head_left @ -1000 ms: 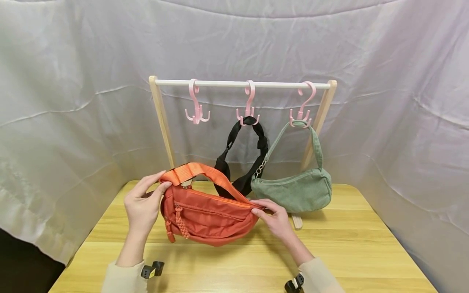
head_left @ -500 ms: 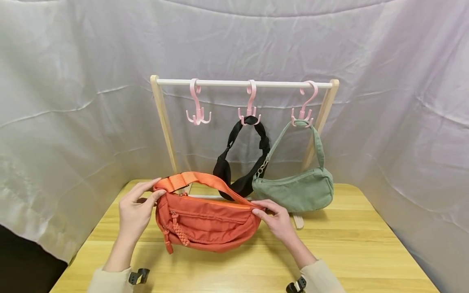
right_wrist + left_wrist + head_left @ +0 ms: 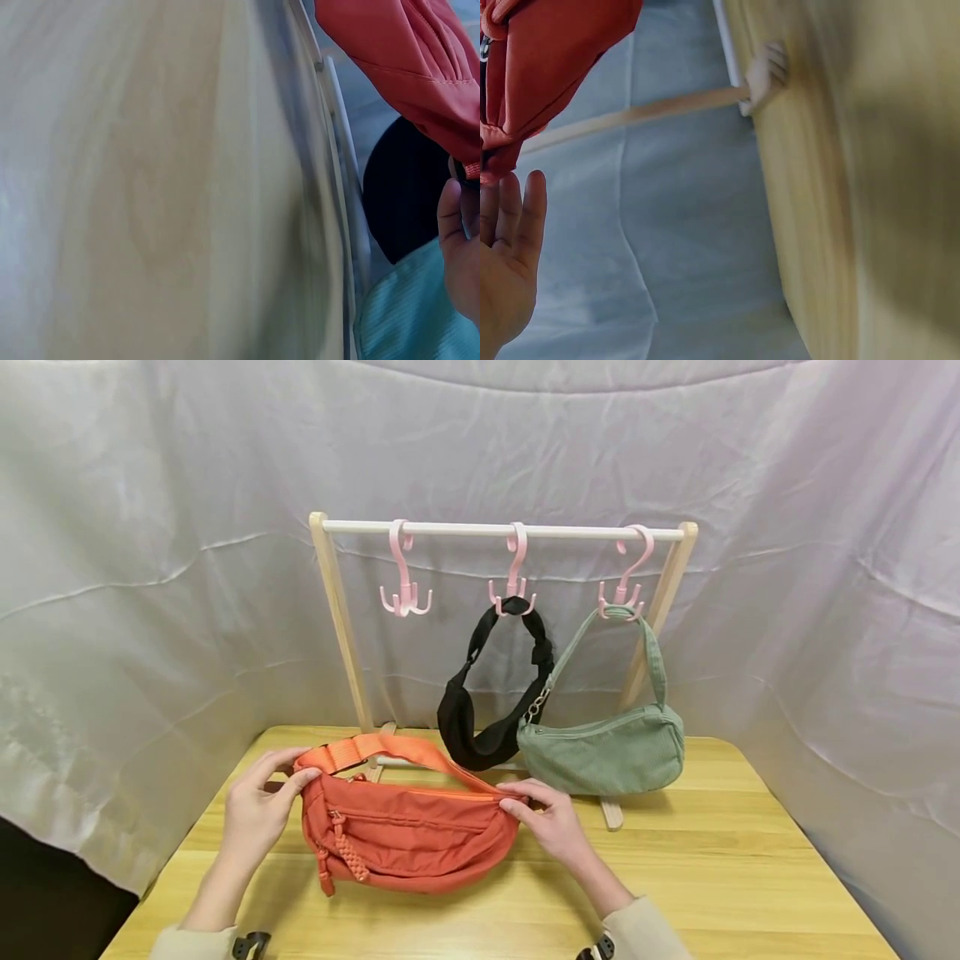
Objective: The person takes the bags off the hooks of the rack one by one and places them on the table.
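Note:
A red-orange waist bag (image 3: 408, 843) with an orange strap (image 3: 390, 746) and braided zipper pulls is held between both hands in the head view. My left hand (image 3: 258, 802) pinches its upper left corner, where the strap begins. At the opposite end, my right hand (image 3: 553, 822) pinches the upper right corner between thumb and fingers. In the left wrist view, the bag (image 3: 562, 60) is in the top corner, above the wooden surface. The right wrist view has the bag's end (image 3: 420, 75) beside the right thumb; the fingers behind it are partly hidden.
Behind the bag stands a rack with a white rail (image 3: 457, 529) and wooden legs. From pink hooks hang a black bag (image 3: 487, 747) and a green corduroy bag (image 3: 603, 756). The left pink hook (image 3: 405, 597) bears no bag. Grey curtains surround the wooden table (image 3: 712, 877).
Both hands have brought the red-orange waist bag lower and to the left, nearer to me and farther from the rack. The grips stay at the same corners. The hanging bags keep their places.

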Demonstrator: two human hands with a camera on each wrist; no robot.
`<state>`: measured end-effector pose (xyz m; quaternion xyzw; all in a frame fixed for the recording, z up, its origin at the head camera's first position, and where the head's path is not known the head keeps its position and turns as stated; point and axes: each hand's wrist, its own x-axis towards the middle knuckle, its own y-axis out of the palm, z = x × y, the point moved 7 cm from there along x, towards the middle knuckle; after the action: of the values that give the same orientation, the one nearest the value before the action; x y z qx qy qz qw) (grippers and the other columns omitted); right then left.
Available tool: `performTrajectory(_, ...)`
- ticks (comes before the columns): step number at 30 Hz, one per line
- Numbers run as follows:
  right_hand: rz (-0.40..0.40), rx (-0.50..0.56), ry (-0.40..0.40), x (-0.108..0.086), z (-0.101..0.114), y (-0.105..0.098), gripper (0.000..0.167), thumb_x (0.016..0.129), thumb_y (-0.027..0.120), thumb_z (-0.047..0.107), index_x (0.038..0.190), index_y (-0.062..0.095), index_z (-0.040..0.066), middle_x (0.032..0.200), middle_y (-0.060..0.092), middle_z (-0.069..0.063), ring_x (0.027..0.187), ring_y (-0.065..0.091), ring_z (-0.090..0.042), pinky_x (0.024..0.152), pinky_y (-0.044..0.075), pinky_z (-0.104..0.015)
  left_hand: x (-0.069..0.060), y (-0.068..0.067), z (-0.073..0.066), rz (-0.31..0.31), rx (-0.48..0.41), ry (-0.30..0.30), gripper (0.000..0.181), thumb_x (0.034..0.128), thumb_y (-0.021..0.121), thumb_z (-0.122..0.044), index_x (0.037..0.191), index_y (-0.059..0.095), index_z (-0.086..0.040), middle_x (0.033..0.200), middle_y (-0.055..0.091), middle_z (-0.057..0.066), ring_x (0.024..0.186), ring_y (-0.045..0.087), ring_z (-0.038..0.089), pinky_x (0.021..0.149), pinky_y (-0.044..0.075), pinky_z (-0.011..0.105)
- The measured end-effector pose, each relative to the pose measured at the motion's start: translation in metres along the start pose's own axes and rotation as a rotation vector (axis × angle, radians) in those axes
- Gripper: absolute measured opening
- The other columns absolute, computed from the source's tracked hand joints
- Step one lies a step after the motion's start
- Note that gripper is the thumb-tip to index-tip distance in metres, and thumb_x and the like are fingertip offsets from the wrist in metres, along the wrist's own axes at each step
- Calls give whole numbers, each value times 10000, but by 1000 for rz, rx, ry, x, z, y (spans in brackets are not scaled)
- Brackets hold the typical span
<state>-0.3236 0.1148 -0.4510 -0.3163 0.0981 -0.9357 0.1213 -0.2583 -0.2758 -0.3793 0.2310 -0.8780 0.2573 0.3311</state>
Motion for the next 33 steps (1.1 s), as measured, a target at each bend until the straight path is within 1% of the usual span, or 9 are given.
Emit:
performTrajectory(3,22,9,46,-1,-2,7,235,935,765,55,1169,787,67,1070,757,-87,932,654,-78,750,546,-224,-2,-4,8,18,32,-4,333,809,840,79,1100,792,-76,862,668,-103,784,584,-48,608,467,86)
performTrajectory(7,37,-4,89,-2,-3,17,234,936,774,98,1169,791,93,1071,759,-58,940,648,-71,778,541,-234,-4,-8,17,33,52,-22,322,826,833,65,1115,782,-68,867,668,-124,786,580,-57,590,465,96)
performTrajectory(10,53,-6,102,-3,-4,26,238,935,777,109,1171,788,85,1075,758,-53,939,644,-70,785,541,-240,-7,-12,25,39,67,-31,319,831,831,59,1120,779,-66,864,675,-123,778,581,-64,581,458,106)
performTrajectory(15,85,3,106,-3,-6,41,239,932,783,127,1168,791,86,1065,759,-48,912,638,-79,767,537,-247,-11,-21,35,45,97,-26,324,819,839,62,1110,782,-68,842,675,-104,754,576,-77,578,446,106)
performTrajectory(19,115,-9,113,-1,-7,53,235,936,788,163,1166,798,115,1050,758,-12,877,622,-72,751,524,-242,-12,-29,43,35,117,-23,319,809,846,65,1096,783,-61,807,661,-129,729,563,-88,573,439,100)
performTrajectory(24,152,-3,128,2,-9,69,232,947,783,193,1171,797,134,963,723,7,781,572,-66,689,498,-225,-12,-38,56,15,125,-28,316,800,842,89,1083,781,-36,798,653,-149,732,554,-95,599,433,83)
performTrajectory(27,167,0,142,4,-10,77,236,952,780,211,1177,795,141,949,707,12,779,565,-67,689,490,-217,-12,-42,63,12,134,-33,311,799,844,85,1081,782,-32,800,644,-176,729,547,-102,607,431,78)
performTrajectory(30,182,-7,164,5,-10,84,243,951,782,223,1184,793,156,981,717,12,793,566,-63,701,488,-209,-10,-45,71,10,152,-28,313,792,854,75,1077,787,-37,812,632,-219,722,538,-117,588,423,81)
performTrajectory(33,197,1,191,7,-11,90,250,952,781,214,1193,790,148,1054,741,-15,811,577,-60,713,497,-208,-9,-49,79,10,170,-19,311,785,865,61,1070,794,-40,829,625,-259,715,531,-129,558,411,91)
